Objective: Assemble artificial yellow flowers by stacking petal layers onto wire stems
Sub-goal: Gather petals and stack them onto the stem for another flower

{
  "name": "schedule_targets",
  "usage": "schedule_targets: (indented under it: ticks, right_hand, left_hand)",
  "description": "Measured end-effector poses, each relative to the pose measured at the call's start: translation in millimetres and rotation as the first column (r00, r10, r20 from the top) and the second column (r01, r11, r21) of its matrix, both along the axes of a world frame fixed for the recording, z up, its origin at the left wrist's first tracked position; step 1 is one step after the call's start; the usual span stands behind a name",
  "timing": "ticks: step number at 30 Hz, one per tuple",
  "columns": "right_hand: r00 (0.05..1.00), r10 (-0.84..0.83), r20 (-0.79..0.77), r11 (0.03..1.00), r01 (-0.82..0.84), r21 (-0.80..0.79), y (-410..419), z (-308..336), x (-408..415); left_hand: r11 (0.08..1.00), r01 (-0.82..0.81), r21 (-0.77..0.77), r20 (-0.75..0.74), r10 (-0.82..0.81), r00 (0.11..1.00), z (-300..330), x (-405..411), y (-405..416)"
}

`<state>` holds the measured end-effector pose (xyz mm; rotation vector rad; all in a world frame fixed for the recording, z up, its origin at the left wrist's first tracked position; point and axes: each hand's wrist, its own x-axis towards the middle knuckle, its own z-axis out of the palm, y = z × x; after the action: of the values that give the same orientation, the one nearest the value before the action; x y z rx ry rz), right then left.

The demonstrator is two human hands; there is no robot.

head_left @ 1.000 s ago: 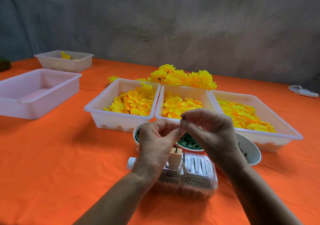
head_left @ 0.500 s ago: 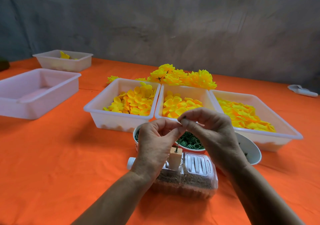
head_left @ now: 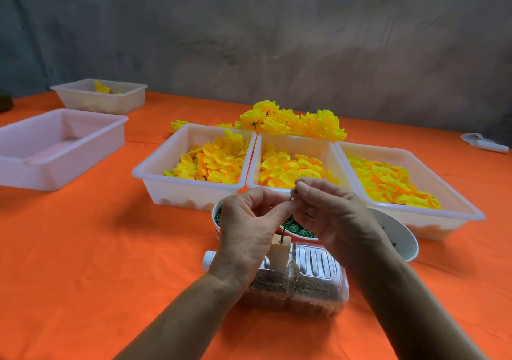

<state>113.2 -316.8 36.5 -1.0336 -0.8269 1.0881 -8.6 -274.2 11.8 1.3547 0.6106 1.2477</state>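
Behind both hands' grip (head_left: 291, 197) pinching a wire stem (head_left: 282, 236), three trays (head_left: 191, 193) hold yellow petals (head_left: 213, 160).

In front of me a grey wall (head_left: 277, 41) fills the top half of my view, mottled with darker smudges and pale streaks like rough plaster or cloth. Below it my table is covered edge to edge by an orange cloth (head_left: 83, 262), lightly creased. The light is soft and even, leaving only faint shadows on the cloth.
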Motion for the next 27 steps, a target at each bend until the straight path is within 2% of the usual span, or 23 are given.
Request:
schedule_targets:
  ticks: [4,9,18,27]
  right_hand:
    - [0.972,0.039,-0.234,0.994,-0.062,-0.094,2.7,-2.0,-3.0]
    - [0.950,0.063,-0.304,0.978,-0.120,-0.171,3.9,-2.9,-5.4]
    - [0.951,0.049,-0.304,0.973,-0.115,-0.201,3.4,-1.0,-6.1]
    - [0.980,0.014,-0.198,0.979,-0.053,-0.196,2.8,3.9,-6.9]
  left_hand:
    - [1.000,-0.019,0.018,0.014,0.019,1.000,-2.1,1.0,1.0]
    - [0.996,-0.067,0.061,0.012,0.067,0.998,-2.9,0.6,-1.7]
    - [0.995,-0.078,0.064,0.045,0.075,0.996,1.5,-3.5,-0.8]
    - [0.996,-0.063,0.070,-0.012,0.064,0.998,-0.2,-3.4,-2.3]
